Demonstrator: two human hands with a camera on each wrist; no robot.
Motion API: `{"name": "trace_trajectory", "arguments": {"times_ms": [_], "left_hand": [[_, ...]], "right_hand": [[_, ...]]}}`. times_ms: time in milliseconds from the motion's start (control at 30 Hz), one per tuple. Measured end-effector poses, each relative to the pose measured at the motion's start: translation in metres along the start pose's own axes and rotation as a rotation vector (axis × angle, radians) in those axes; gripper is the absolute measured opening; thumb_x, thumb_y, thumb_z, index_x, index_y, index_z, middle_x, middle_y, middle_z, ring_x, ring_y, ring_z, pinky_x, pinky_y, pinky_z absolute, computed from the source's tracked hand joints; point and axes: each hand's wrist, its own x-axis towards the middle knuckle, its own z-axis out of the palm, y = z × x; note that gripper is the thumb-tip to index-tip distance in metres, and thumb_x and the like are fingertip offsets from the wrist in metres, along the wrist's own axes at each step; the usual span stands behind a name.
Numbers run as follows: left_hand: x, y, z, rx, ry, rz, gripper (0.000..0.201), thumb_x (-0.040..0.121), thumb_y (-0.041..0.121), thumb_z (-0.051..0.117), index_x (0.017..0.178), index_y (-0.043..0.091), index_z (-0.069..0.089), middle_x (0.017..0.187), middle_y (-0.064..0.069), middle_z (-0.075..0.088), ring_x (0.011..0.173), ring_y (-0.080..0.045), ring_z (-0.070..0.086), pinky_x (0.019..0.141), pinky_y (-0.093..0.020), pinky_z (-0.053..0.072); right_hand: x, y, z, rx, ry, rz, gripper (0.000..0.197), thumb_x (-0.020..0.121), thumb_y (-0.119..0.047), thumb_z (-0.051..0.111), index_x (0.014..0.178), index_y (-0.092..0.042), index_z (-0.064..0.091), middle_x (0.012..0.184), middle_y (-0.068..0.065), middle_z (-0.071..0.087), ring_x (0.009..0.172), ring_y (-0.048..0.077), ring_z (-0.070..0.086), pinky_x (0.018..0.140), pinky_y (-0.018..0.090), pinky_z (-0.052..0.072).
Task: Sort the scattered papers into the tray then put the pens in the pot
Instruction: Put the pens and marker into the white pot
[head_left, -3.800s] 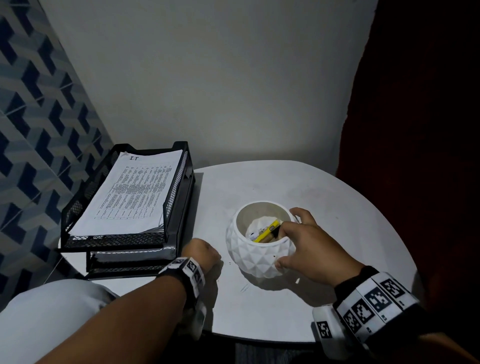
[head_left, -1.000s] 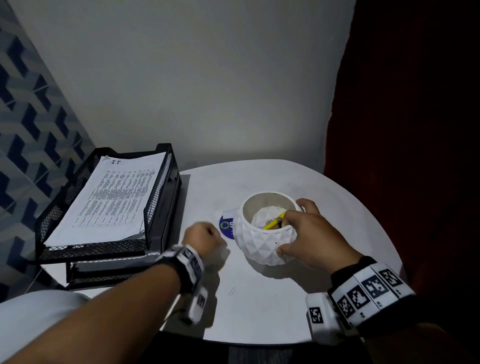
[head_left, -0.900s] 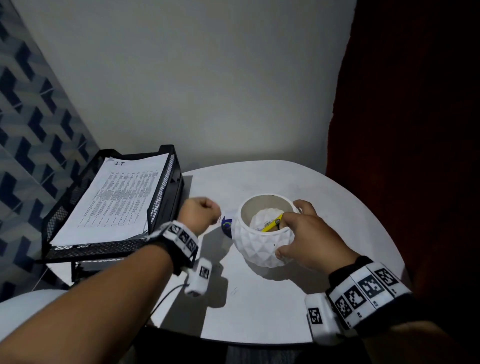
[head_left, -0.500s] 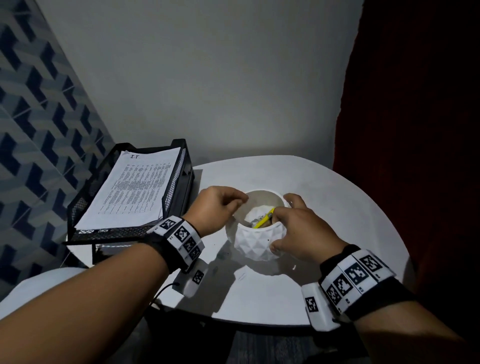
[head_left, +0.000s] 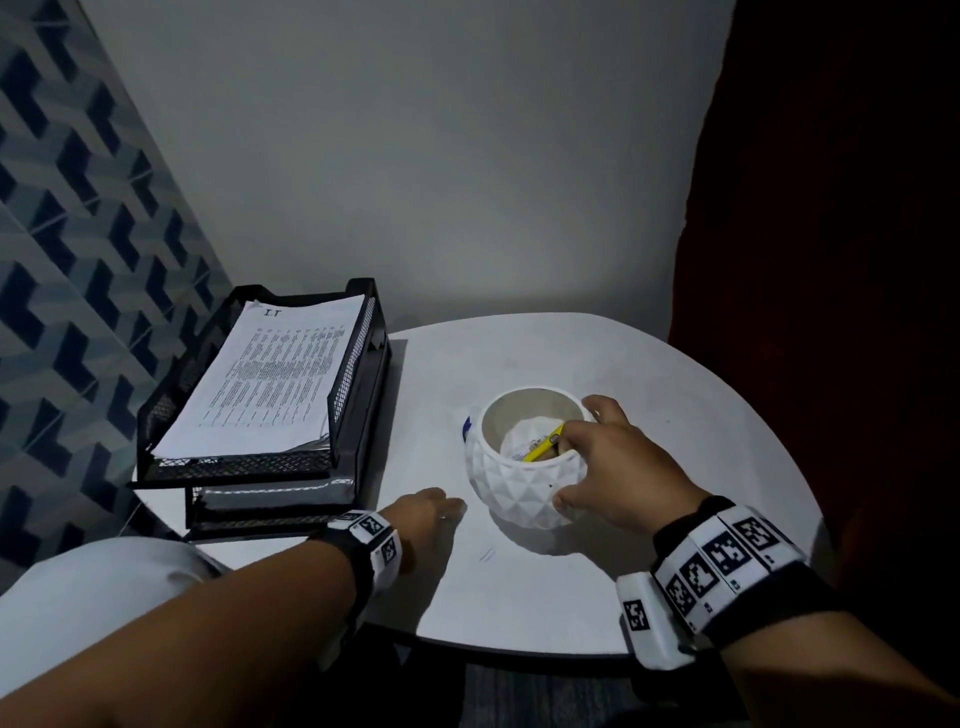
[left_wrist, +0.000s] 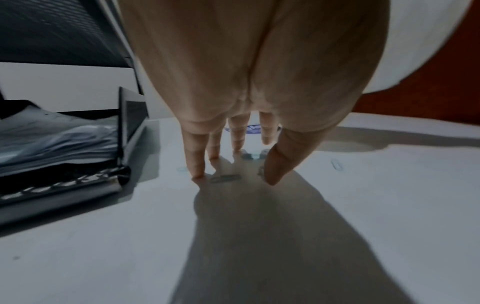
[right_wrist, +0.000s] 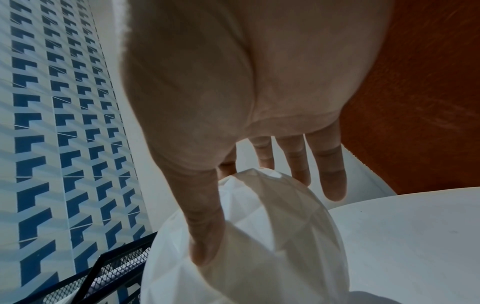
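Papers (head_left: 270, 379) lie stacked in the top tier of a black mesh tray (head_left: 358, 364) at the left of the white worktop (head_left: 675, 415), printed side up; a lower tier under it also holds sheets. Just right of the tray stands a white faceted pot (head_left: 519, 493), and inside it a yellow pen (head_left: 543, 448) leans with its upper end toward the right rim, over some white paper at the bottom.

The right hand (head_left: 618, 467) grasps the pot: the thumb presses the near side of the wall, which the right wrist view shows plainly (right_wrist: 205, 242), and the fingers reach over the rim on the far side, the forefinger touching the pen's upper end.

The left hand (head_left: 421, 519) is released, its fingers straight and pointing down at the worktop between tray and pot. In the left wrist view the fingertips (left_wrist: 196, 172) and the thumb touch the surface, with a few small paper clips (left_wrist: 224, 178) lying among them. Another paper clip (head_left: 487, 555) lies apart, in front of the pot. A blue and white round sticker or lid (head_left: 466, 427) peeks from behind the pot's left side; I cannot tell which it is.
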Motion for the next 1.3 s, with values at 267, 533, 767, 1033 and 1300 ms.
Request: {"name": "trace_trajectory", "arguments": {"times_ms": [267,533,767,1033,1300], "left_hand": [[0.010,-0.009,0.024,0.095,0.059,0.066,0.040,0.082,0.009,0.057,0.120,0.018,0.066,0.128,-0.003,0.057,0.118,-0.026,0.056,0.092,-0.028,0.044],[0.016,-0.001,0.012,0.005,0.163,-0.077,0.022,0.098,0.028,0.046,0.092,0.015,0.063,0.103,-0.008,0.066,0.102,-0.029,0.062,0.076,-0.026,0.036],[0.016,0.002,-0.003,-0.601,0.306,-0.344,0.014,0.074,0.014,0.066,0.062,0.019,0.070,0.059,0.012,0.066,0.059,-0.001,0.061,0.054,-0.012,0.045],[0.012,0.024,-0.117,-1.248,0.668,-0.070,0.024,0.078,-0.015,0.071,0.068,0.007,0.068,0.063,-0.008,0.064,0.056,-0.015,0.061,0.062,-0.025,0.055],[-0.008,0.059,-0.118,-0.839,0.556,0.132,0.024,0.087,0.003,0.071,0.083,0.027,0.078,0.083,0.002,0.078,0.078,-0.005,0.072,0.081,-0.022,0.057]], "right_hand": [[0.008,-0.001,-0.001,0.011,0.004,-0.009,0.044,0.068,-0.041,0.088,0.098,-0.038,0.055,0.164,-0.006,0.016,0.135,0.029,0.048,0.097,0.037,0.049],[0.003,0.003,0.002,-0.001,-0.001,-0.002,0.045,0.068,-0.042,0.087,0.101,-0.035,0.059,0.164,-0.006,0.015,0.138,0.027,0.046,0.099,0.038,0.050],[0.006,0.004,0.003,-0.004,-0.019,0.023,0.046,0.067,-0.042,0.089,0.101,-0.035,0.059,0.164,-0.007,0.015,0.137,0.028,0.047,0.099,0.038,0.048],[0.008,0.007,0.000,0.007,-0.007,0.021,0.045,0.066,-0.040,0.090,0.095,-0.037,0.056,0.164,-0.006,0.016,0.136,0.029,0.048,0.100,0.039,0.050],[0.006,-0.003,0.001,0.003,-0.007,-0.021,0.047,0.065,-0.040,0.089,0.093,-0.039,0.051,0.163,-0.005,0.017,0.134,0.030,0.048,0.095,0.036,0.050]]}}
